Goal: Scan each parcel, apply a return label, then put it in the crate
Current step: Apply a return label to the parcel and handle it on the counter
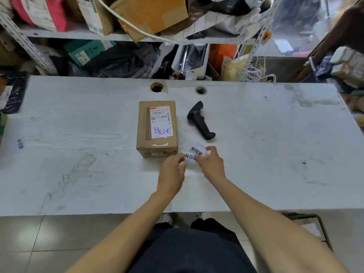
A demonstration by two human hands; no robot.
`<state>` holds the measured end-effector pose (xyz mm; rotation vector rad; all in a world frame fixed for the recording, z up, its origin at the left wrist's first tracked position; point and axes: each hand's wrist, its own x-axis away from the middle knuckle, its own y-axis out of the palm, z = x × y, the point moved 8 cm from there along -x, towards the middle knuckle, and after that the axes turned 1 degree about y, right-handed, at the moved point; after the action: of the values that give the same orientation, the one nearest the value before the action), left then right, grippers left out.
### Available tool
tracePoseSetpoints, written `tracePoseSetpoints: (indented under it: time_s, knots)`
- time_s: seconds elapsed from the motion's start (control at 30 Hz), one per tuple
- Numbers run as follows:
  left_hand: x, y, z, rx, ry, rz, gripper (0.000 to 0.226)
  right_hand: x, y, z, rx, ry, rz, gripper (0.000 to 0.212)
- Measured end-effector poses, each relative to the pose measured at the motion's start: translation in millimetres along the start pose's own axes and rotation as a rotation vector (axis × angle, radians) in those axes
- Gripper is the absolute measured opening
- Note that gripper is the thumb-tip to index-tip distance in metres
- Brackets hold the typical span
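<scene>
Cardboard parcel (pixel 157 129): unlabelled, uncrated | barcode scanner (pixel 200 120): on table (pixel 78 134) | my left hand (pixel 171 174), right hand (pixel 211 164): fingers pinching return-label strip (pixel 195 153)

Parcel (pixel 157 128): a brown cardboard box, closed, lying flat on the white table, long side running away from the viewer. A white shipping label with blue handwriting covers the right part of its top face. Scanner (pixel 200 119): black, pistol-grip type, lying on its side just right of the parcel, apart from it. Return labels (pixel 195 154): white strip with black characters, near the parcel's front right corner, held off the table
</scene>
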<state>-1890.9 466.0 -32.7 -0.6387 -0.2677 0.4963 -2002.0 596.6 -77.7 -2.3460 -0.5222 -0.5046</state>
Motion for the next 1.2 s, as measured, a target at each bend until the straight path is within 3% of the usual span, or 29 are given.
tracePoseSetpoints:
  time_s: [0.1, 0.23, 0.37, 0.57, 0.67, 0.8, 1.0, 1.2]
  knots:
    - [-8, 26, -9, 0.010, -0.206, -0.116, 0.042, 6, 9, -7, -0.085, -0.077, -0.050, 0.039]
    - [-20, 31, -18, 0.147, -0.290, -0.117, 0.051, 12, 13, -6, -0.274, -0.047, -0.041, 0.029]
    - [-24, 26, -23, 0.253, -0.268, -0.082, 0.015, 25, 11, 8, -0.454, -0.006, -0.039, 0.019]
    - [-17, 25, -16, 0.340, -0.118, -0.171, 0.002, 41, -1, 19, -0.885, 0.164, -0.018, 0.015]
    - [-13, 23, -10, 0.378, -0.062, -0.181, 0.018, 50, -19, 11, -0.588, -0.012, 0.115, 0.014]
    - [-6, 19, -4, 0.440, -0.058, -0.177, 0.009, 65, -30, -27, -0.097, -0.358, 0.196, 0.014]
    - [8, 16, 3, 0.465, 0.005, -0.202, 0.016, 81, -22, -49, 0.173, -0.478, 0.220, 0.018]
    - [9, 14, -5, 0.390, 0.006, -0.216, 0.022, 86, -14, -56, 0.288, -0.556, 0.191, 0.016]
